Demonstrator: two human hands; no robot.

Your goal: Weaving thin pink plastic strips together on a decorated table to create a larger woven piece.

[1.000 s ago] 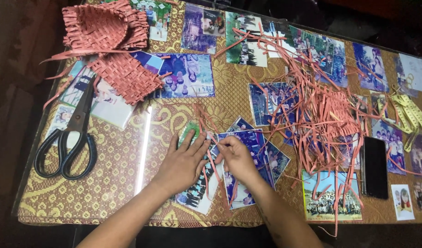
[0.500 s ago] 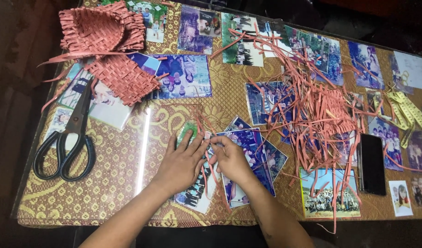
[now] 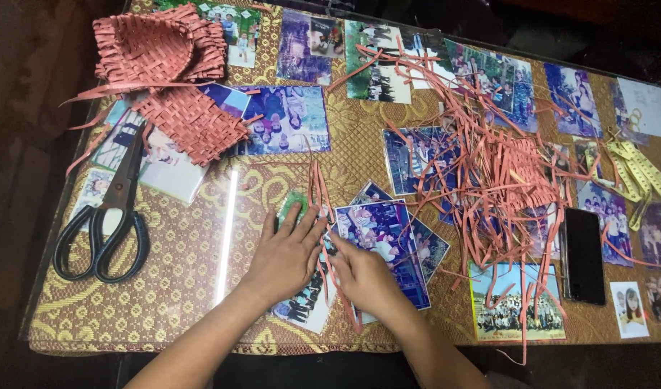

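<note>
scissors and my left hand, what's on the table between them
In the head view, nothing lies between the scissors and the left hand, only the glass-topped table with a light streak.

Just one head-worn cam here, looking steeply down from close range at the table (image 3: 201,317); forearms enter from the bottom edge, far table edge runs along the top.

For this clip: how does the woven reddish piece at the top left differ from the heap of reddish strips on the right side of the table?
The woven piece is interlaced into a tight, folded mat with a curled-up edge; the strip heap is loose and tangled.
The woven piece sits compact beside the scissors; the strip heap sprawls across many photos toward the black phone.
Neither is touched by the left hand or right hand.
Both share the same reddish strip material.
</note>
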